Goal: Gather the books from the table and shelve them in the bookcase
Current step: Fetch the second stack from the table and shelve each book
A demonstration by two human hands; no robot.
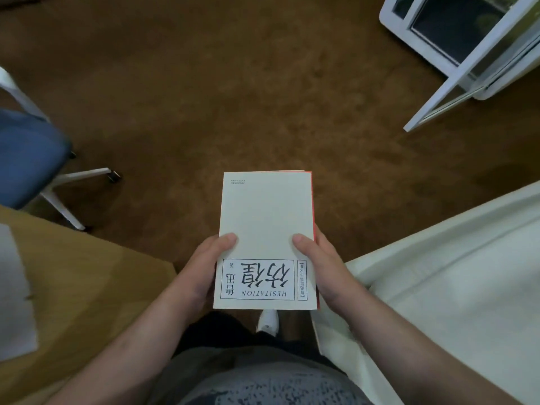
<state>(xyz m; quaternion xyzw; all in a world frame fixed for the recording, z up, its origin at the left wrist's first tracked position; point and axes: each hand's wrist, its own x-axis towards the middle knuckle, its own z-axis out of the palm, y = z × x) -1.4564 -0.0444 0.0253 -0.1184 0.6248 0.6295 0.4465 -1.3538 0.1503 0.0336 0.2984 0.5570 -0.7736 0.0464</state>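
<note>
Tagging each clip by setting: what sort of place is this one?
Probably an office or study: brown carpet, a blue swivel chair on a white wheeled base beside a wooden table, and a white glass-door cabinet with its door open. The left hand and right hand hold a white book.

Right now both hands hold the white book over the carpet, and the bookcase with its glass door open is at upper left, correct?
Not quite. The head view shows the bookcase at upper right, not left. The rest holds: the left hand and right hand both hold the white book over the carpet, and the glass door stands open.
</note>
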